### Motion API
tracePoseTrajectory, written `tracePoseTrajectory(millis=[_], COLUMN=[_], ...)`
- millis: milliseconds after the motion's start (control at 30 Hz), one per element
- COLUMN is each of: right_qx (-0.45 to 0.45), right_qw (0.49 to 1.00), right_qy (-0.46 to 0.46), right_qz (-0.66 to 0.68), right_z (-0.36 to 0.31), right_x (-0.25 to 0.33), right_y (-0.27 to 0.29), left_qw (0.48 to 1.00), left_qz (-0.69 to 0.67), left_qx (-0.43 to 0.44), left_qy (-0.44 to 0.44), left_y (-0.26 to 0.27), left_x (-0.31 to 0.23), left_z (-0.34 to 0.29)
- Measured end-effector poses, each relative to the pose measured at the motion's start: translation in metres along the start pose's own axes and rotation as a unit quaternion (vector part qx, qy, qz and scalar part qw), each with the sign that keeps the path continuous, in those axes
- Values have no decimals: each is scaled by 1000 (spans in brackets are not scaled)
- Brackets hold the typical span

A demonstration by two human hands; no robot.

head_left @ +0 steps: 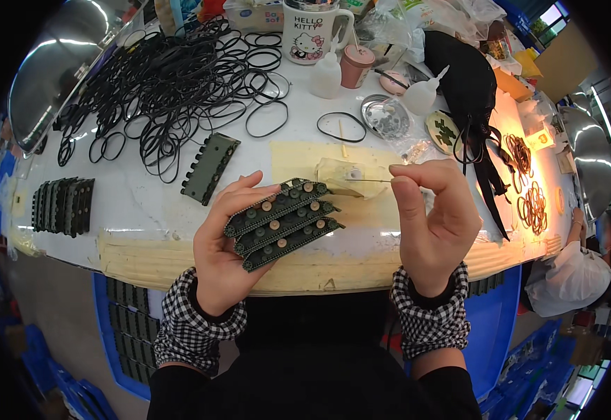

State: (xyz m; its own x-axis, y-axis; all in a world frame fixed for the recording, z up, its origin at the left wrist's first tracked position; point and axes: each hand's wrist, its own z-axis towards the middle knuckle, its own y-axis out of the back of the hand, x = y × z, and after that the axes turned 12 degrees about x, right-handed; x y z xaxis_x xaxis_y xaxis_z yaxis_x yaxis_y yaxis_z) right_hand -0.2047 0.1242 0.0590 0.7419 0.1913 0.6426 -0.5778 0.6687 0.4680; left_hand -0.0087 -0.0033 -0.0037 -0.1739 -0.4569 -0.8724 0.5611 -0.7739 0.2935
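Note:
Three dark green toy tank track sides (281, 224), with small wheels along them, lie fanned together in my left hand (214, 255). Its fingers are closed around their left ends. My right hand (437, 227) pinches a thin needle-like rod (375, 181) between thumb and forefinger. The rod points left, its tip over a small block wrapped in yellowish tape (330, 170), which has a clear or whitish spot on top. Just behind my left hand, a single green toothed-edge part (211, 168) rests on the table. More such parts stand in a row (64, 206) at the far left.
A big heap of black rubber loops (158, 84) covers the back left. Behind stand a white mug (309, 35), a squeeze bottle (326, 75) and a pink cup (356, 66). A black bag (463, 73) lies right. Blue trays (102, 308) sit below the table edge.

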Motion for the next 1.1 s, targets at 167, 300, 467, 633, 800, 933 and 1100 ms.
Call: tracePoseTrajectory(millis=[167,300,467,633,800,933,1100], right_qx=[27,31,28,29,35,47,-33], right_qw=[964,946,952,954,962,963,978], right_qy=[-85,-101,-99,-95,-86,-94,-81], right_qz=[252,307,287,282,256,249,190], right_z=[-6,-7,-7,-8,-8,-8,-11], right_x=[3,5,2,1,-1,1,-12], right_y=[-19,-27,-29,-30,-31,-29,-25], left_qw=[1000,999,999,998,998,998,998], left_qz=[21,29,49,57,62,62,61], left_qx=[10,9,9,12,11,8,3], left_qy=[-15,-14,-17,-15,-11,-11,-8], left_y=[1,1,-1,0,0,0,-1], left_x=[-1,-2,-2,-4,-4,-5,-3], left_z=[0,0,0,0,0,1,0])
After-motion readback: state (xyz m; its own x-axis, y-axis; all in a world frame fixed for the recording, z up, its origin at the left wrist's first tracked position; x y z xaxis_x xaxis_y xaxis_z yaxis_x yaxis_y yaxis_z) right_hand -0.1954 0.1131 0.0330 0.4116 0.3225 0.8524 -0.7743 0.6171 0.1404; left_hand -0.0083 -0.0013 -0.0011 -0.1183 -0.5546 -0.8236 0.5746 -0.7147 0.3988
